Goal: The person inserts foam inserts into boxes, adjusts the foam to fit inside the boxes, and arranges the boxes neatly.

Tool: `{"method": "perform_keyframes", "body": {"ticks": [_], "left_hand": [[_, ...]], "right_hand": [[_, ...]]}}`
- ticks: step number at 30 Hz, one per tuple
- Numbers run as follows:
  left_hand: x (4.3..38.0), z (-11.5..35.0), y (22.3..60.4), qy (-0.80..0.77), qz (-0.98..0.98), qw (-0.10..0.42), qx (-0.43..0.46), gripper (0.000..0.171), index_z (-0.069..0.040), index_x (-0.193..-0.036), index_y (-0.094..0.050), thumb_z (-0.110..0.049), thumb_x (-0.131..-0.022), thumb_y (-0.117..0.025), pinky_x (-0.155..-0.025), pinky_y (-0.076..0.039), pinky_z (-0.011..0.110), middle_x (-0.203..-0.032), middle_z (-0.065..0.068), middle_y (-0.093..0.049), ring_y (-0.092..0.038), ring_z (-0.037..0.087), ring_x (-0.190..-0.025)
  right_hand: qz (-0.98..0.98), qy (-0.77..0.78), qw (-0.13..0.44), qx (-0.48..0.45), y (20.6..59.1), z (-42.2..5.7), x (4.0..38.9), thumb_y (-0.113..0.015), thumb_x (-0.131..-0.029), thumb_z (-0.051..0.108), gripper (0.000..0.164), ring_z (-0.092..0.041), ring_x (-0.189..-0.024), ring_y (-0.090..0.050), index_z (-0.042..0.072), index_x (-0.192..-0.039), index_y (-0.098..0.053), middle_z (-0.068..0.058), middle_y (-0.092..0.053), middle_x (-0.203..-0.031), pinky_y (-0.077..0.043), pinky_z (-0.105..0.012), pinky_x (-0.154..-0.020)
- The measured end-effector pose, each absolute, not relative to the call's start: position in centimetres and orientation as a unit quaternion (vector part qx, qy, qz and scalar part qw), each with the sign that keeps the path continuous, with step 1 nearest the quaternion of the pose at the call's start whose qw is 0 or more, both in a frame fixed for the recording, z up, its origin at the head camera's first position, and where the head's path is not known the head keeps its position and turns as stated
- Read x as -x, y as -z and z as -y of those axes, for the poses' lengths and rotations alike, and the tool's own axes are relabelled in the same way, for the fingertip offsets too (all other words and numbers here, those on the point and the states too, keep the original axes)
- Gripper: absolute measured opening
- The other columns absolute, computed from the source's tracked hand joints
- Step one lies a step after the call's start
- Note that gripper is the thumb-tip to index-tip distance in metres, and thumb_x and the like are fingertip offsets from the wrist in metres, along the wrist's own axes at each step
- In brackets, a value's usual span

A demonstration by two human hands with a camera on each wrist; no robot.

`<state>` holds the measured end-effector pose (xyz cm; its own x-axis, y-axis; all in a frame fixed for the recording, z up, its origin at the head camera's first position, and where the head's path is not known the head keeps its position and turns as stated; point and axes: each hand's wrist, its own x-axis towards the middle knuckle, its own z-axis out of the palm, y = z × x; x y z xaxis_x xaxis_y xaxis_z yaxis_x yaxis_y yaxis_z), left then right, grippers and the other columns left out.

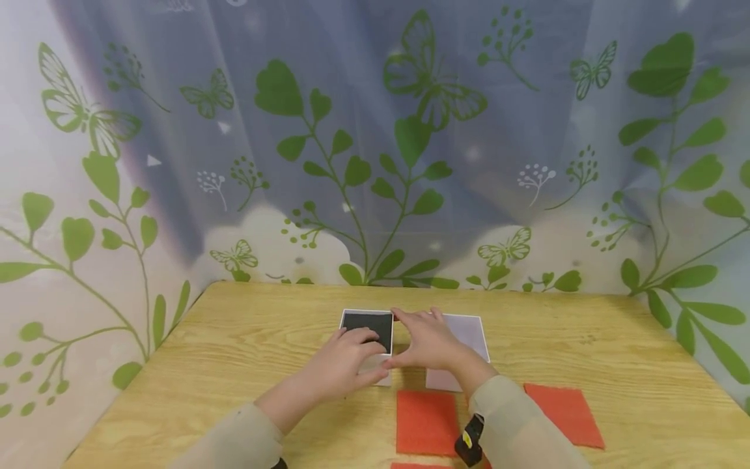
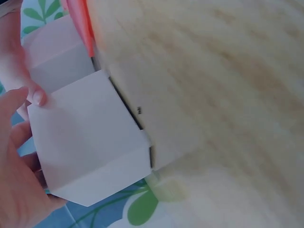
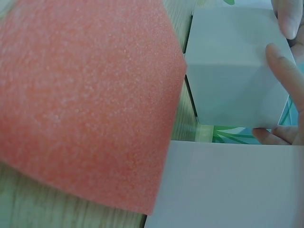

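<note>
A white open-topped box point(image 1: 366, 312) stands on the table with a dark square surface inside its rim. Over that opening lies my left hand point(image 1: 346, 365), its fingers reaching onto the dark surface and its thumb along the near rim. My right hand point(image 1: 430, 342) spans the box's right wall, thumb at the near corner and fingers at the far one, holding it. The left wrist view shows the same box's plain walls point(image 2: 88, 135) with my left hand point(image 2: 21, 175) at the opening. Behind my right hand is a second white box point(image 1: 471, 332) with a pale lilac inside.
A red foam square point(image 1: 426, 423) lies in front of the boxes, partly beside my right sleeve. Another red square point(image 1: 565, 415) is farther right, and part of a third shows at the bottom edge. A patterned curtain point(image 1: 375, 163) hangs behind the wooden table point(image 1: 234, 326).
</note>
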<state>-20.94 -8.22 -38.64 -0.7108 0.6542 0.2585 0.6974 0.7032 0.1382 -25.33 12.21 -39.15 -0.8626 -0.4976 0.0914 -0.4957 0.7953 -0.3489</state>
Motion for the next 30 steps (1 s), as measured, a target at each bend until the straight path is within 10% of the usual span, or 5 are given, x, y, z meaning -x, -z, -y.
{"method": "perform_keyframes", "body": {"ticks": [12, 30], "left_hand": [[22.7, 6.8, 38.3, 0.006, 0.946, -0.003, 0.324, 0.083, -0.011, -0.146, -0.032, -0.066, -0.085, -0.047, -0.104, -0.025, 0.055, -0.151, 0.003, -0.025, -0.025, 0.025, -0.137], [23.0, 6.6, 39.2, -0.018, 0.944, 0.033, 0.326, 0.083, -0.011, -0.144, -0.036, -0.065, -0.084, -0.051, -0.104, -0.028, 0.051, -0.152, 0.002, -0.023, -0.026, 0.02, -0.137]], "right_hand": [[-0.948, 0.185, 0.011, 0.259, 39.1, -12.1, 25.5, -0.073, -0.065, 0.063, 0.104, -0.03, -0.127, -0.039, 0.01, -0.145, -0.033, -0.007, -0.047, -0.138, -0.005, -0.055, -0.107], [-0.947, 0.189, 0.012, 0.259, 38.9, -12.1, 25.2, -0.073, -0.066, 0.062, 0.104, -0.03, -0.127, -0.039, 0.008, -0.145, -0.033, -0.007, -0.047, -0.138, -0.005, -0.055, -0.107]]}}
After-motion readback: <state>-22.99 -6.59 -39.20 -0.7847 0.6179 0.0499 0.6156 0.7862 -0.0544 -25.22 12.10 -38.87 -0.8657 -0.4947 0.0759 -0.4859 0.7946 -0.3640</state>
